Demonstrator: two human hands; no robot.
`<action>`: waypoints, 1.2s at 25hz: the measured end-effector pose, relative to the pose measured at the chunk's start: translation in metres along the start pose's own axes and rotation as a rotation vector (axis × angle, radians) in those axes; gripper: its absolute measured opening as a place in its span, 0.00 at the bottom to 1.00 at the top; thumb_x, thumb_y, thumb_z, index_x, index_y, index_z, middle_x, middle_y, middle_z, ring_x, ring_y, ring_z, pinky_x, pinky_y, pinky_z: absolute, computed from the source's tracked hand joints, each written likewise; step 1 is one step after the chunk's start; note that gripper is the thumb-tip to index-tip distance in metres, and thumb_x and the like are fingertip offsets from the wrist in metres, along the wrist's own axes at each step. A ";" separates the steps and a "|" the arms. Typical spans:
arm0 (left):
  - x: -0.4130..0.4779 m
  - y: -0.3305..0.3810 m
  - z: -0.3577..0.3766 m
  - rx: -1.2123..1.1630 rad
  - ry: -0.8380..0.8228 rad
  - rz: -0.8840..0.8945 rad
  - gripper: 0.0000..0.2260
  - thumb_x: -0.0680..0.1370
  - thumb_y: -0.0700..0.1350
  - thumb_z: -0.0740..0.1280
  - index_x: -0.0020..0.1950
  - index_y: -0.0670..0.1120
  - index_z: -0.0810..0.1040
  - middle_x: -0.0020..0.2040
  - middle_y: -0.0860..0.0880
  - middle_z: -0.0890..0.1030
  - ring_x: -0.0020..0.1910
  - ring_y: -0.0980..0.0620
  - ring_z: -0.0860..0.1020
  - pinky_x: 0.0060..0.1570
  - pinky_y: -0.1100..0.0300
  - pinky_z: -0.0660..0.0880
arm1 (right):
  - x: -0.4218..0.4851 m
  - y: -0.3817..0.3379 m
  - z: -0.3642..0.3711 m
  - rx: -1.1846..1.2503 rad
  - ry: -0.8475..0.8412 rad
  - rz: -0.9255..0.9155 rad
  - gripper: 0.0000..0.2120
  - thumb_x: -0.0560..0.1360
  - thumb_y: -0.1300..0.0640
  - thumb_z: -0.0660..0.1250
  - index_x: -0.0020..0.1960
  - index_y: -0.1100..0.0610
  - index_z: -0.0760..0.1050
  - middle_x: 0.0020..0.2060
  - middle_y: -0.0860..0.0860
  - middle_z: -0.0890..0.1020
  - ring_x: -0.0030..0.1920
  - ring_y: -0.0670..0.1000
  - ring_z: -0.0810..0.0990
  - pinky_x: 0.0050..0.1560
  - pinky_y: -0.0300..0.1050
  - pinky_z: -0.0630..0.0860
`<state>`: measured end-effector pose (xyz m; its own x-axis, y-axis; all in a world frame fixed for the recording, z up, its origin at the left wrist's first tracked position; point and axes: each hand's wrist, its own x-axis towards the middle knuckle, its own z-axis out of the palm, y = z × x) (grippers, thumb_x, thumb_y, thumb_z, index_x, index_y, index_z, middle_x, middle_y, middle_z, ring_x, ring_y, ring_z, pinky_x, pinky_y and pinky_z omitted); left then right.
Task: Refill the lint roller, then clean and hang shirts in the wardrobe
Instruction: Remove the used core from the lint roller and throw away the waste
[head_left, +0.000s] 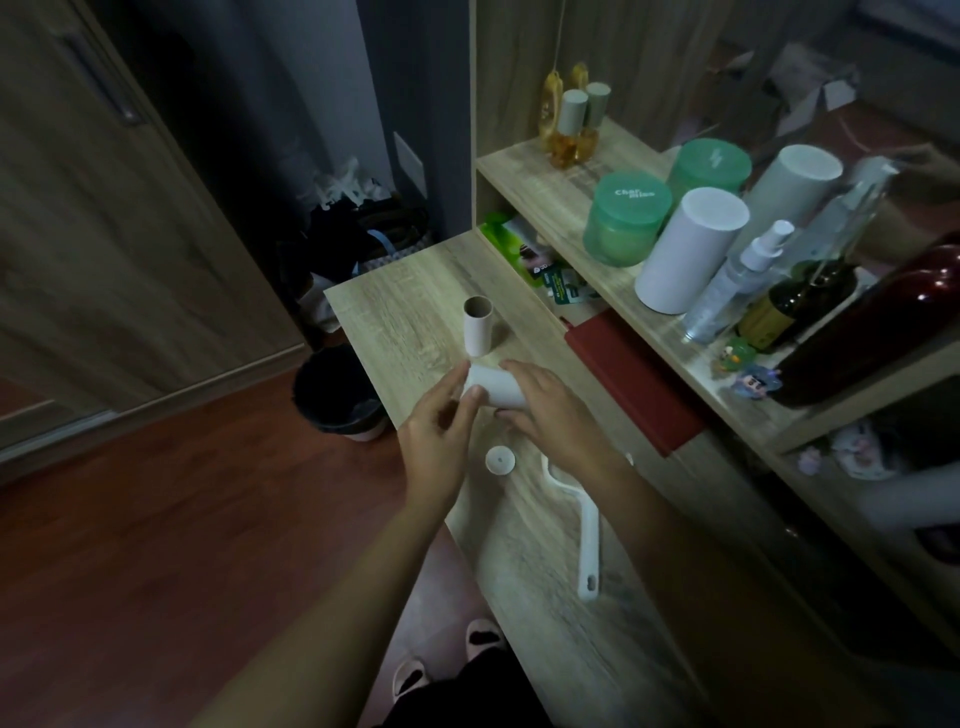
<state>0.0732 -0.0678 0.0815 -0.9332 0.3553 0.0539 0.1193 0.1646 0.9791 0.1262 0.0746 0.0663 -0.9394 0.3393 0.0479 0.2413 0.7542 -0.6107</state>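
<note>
A fresh white lint roll (496, 389) is held sideways just above the wooden desk (415, 291). My left hand (441, 431) pinches its left end while my right hand (550, 415) grips its right end. Behind it an empty cardboard core (479, 327) stands upright on the desk. The white lint roller handle (587, 540) lies on the desk near the front, below my right wrist. A small round white end cap (500, 460) lies between my forearms.
A black waste bin (337, 397) stands on the floor left of the desk. A red notebook (634, 384) lies at the desk's right. The shelf (545, 197) above holds green jars, white cylinders and several bottles. A wardrobe door (104, 208) is at left.
</note>
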 end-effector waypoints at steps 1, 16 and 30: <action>0.001 0.000 -0.001 -0.032 -0.024 -0.014 0.13 0.76 0.45 0.68 0.61 0.53 0.78 0.53 0.60 0.80 0.51 0.66 0.79 0.51 0.71 0.74 | 0.000 0.001 -0.002 -0.029 0.007 -0.021 0.28 0.73 0.55 0.69 0.70 0.58 0.64 0.66 0.54 0.72 0.66 0.52 0.69 0.60 0.39 0.64; 0.014 -0.031 0.008 0.033 -0.090 -0.148 0.16 0.75 0.46 0.70 0.63 0.51 0.76 0.39 0.67 0.78 0.40 0.72 0.77 0.44 0.74 0.72 | 0.000 0.037 -0.016 -0.108 0.024 -0.059 0.24 0.71 0.60 0.69 0.66 0.61 0.68 0.62 0.57 0.74 0.63 0.56 0.71 0.60 0.49 0.69; 0.058 -0.115 0.028 0.689 -0.450 -0.059 0.21 0.70 0.46 0.73 0.61 0.43 0.75 0.56 0.42 0.76 0.57 0.42 0.73 0.56 0.57 0.66 | 0.002 0.064 -0.010 -0.115 -0.016 -0.011 0.25 0.71 0.56 0.71 0.66 0.59 0.69 0.61 0.54 0.75 0.62 0.53 0.72 0.60 0.42 0.66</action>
<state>0.0148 -0.0407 -0.0336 -0.7369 0.6389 -0.2208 0.3922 0.6702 0.6300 0.1417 0.1292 0.0351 -0.9458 0.3221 0.0411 0.2560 0.8176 -0.5157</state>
